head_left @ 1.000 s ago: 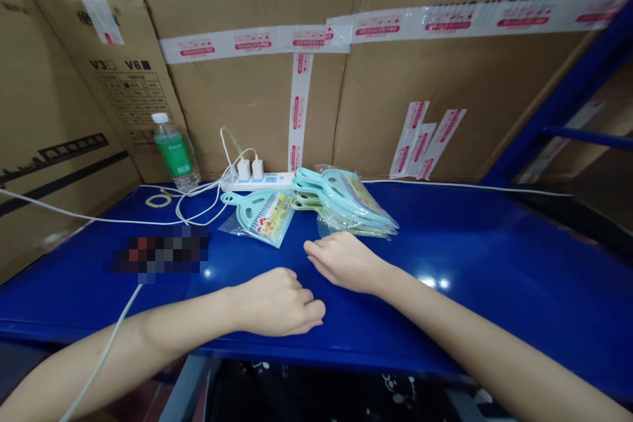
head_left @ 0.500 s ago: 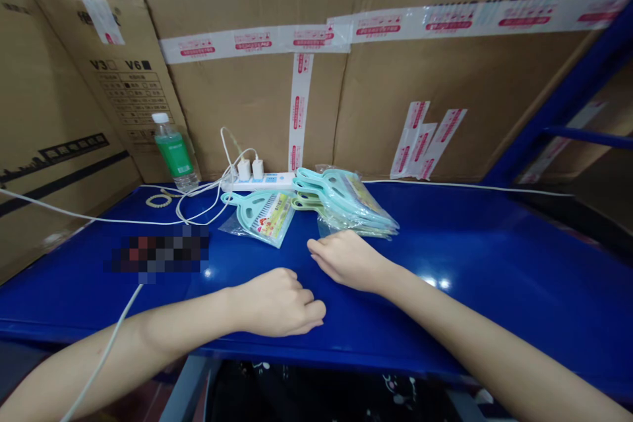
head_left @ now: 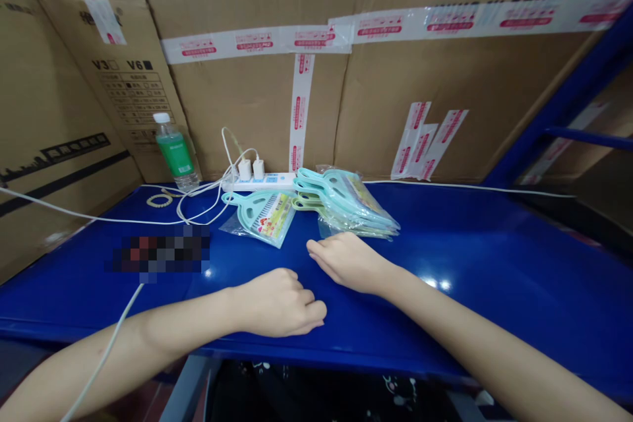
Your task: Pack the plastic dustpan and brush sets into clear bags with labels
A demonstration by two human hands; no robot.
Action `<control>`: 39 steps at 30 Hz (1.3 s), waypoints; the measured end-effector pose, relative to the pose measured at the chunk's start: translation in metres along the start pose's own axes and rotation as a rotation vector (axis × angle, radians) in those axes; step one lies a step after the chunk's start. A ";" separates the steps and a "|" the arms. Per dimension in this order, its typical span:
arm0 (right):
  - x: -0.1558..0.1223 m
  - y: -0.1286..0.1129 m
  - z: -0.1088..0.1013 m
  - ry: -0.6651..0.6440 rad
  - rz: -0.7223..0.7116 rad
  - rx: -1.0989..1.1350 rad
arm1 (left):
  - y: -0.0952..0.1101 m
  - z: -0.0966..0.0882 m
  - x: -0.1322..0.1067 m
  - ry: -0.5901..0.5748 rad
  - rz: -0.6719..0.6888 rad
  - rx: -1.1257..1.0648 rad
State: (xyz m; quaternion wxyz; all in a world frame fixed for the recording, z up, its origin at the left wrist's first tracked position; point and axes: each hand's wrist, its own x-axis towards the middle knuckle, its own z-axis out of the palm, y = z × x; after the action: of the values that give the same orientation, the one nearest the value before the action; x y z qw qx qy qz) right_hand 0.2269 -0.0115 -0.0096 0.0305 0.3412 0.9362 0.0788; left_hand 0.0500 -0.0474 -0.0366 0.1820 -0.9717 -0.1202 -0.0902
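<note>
My left hand (head_left: 279, 302) rests on the blue shelf top (head_left: 469, 257) near its front edge, fingers curled into a loose fist with nothing visible in them. My right hand (head_left: 349, 260) lies palm down just beyond it, fingers together and slightly bent, empty, its knuckles close to a stack of mint-green plastic scoops in clear bags (head_left: 346, 204). One more bagged scoop with a colourful card (head_left: 260, 213) lies apart to the left of the stack.
A white power strip with two chargers (head_left: 257, 177) and loose white cables (head_left: 198, 201) lie at the back. A green-labelled water bottle (head_left: 173, 151) and a bead bracelet (head_left: 159, 200) sit at the back left. Taped cardboard boxes (head_left: 376, 79) wall the rear and left.
Almost nothing; my right hand has crept slightly toward the stack of bagged scoops, and my left hand has stayed put.
</note>
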 end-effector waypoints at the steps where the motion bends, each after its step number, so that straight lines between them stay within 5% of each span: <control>1: 0.000 0.000 0.000 0.003 -0.002 0.001 | 0.000 0.000 0.000 0.000 -0.002 0.001; 39: 0.000 0.000 0.001 -0.015 -0.047 -0.007 | 0.001 -0.001 0.000 -0.008 -0.002 0.014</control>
State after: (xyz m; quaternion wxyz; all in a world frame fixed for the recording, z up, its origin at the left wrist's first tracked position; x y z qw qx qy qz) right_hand 0.2268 -0.0111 -0.0107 0.0405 0.3195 0.9434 0.0790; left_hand 0.0502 -0.0483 -0.0359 0.1882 -0.9707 -0.1225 -0.0858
